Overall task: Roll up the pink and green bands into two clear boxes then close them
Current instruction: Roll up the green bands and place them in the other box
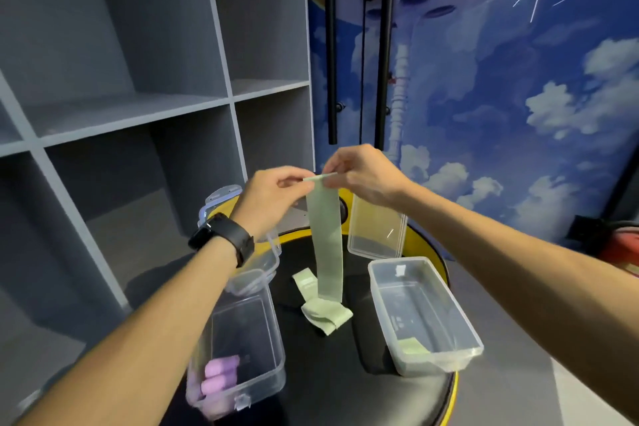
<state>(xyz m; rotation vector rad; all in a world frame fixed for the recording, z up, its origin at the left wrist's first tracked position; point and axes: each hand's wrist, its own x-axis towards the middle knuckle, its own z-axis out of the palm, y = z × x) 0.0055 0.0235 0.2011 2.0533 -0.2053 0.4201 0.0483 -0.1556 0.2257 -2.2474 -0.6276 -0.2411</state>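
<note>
My left hand [276, 199] and my right hand [363, 173] pinch the top edge of a pale green band [326, 245] between them, held up over the table. The band hangs straight down and its lower end lies crumpled on the black tabletop [325, 316]. The left clear box [242, 349] holds rolled pink bands [221, 375] at its near end. The right clear box [425, 315] holds one small green roll [411, 346] in its near corner.
Two clear lids stand behind the boxes: one at the back right [377, 228], another under my left wrist [257, 273]. The round black table has a yellow rim [449, 387]. Grey shelving fills the left; a sky-painted wall and black poles stand behind.
</note>
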